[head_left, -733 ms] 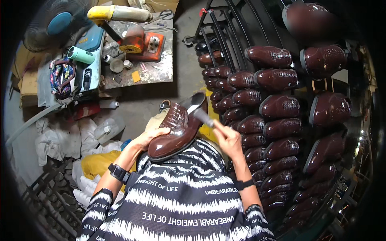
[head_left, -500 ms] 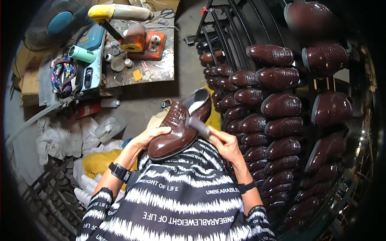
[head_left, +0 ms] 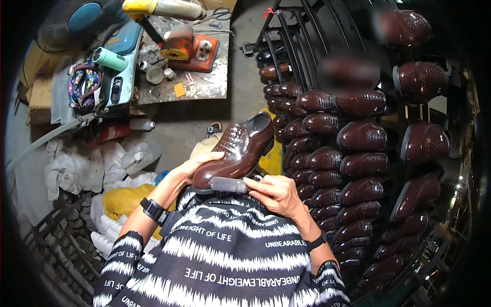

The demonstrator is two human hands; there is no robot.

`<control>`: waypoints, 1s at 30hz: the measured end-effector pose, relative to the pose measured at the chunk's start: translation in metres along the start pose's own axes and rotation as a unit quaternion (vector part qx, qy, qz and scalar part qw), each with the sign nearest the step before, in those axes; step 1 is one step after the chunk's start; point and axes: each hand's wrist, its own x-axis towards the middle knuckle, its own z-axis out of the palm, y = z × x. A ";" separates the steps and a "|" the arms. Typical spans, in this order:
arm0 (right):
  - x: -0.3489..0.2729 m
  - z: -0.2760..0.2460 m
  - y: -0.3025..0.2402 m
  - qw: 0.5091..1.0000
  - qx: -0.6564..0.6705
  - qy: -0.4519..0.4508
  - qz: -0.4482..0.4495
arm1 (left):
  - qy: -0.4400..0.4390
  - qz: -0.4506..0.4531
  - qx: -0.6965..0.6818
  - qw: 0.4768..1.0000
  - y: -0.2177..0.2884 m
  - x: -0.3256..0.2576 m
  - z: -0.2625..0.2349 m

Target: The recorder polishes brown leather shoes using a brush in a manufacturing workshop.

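Brown shoe (head_left: 238,153) cupped in left hand (head_left: 190,168) | right hand (head_left: 276,193) gripping grey brush (head_left: 228,184)

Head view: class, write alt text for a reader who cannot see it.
A person's left hand holds a glossy brown shoe while the right hand presses a grey brush against its toe. A rack of matching brown shoes stands at the right, a cluttered workbench behind.

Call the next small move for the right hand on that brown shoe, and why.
Probably draw the grey brush along the toe of the brown shoe. The right hand has it lying flat against the toe edge, while the left hand cradles the shoe from the side, so it looks braced.
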 end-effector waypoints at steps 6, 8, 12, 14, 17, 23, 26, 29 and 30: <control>0.002 0.010 0.005 0.987 -0.003 0.157 0.037 | 0.032 -0.060 -0.047 0.997 -0.002 0.000 -0.006; 0.003 0.011 0.007 0.998 -0.037 0.046 -0.039 | 0.002 -0.086 -0.104 0.991 -0.003 0.001 -0.007; 0.000 0.005 0.011 0.995 -0.047 0.066 0.057 | 0.013 -0.026 -0.073 0.997 -0.003 0.002 -0.010; -0.002 -0.001 0.012 0.980 -0.106 0.142 0.086 | 0.018 -0.010 -0.073 0.997 -0.002 0.002 -0.011; -0.004 -0.004 0.011 0.992 -0.088 0.086 0.015 | 0.042 -0.054 -0.075 0.995 -0.004 0.005 -0.012; 0.001 -0.016 0.016 0.993 -0.085 0.068 0.040 | 0.073 -0.089 -0.084 0.990 -0.005 0.006 -0.012; 0.002 -0.017 0.018 0.985 -0.125 0.113 0.046 | 0.046 -0.013 -0.029 0.998 -0.006 0.007 -0.012; 0.001 -0.013 0.018 0.997 -0.064 0.038 -0.027 | 0.042 -0.038 -0.012 0.998 -0.005 0.008 -0.012; 0.001 -0.011 0.018 0.998 -0.066 -0.015 -0.015 | 0.030 -0.045 -0.016 0.998 -0.004 0.009 -0.012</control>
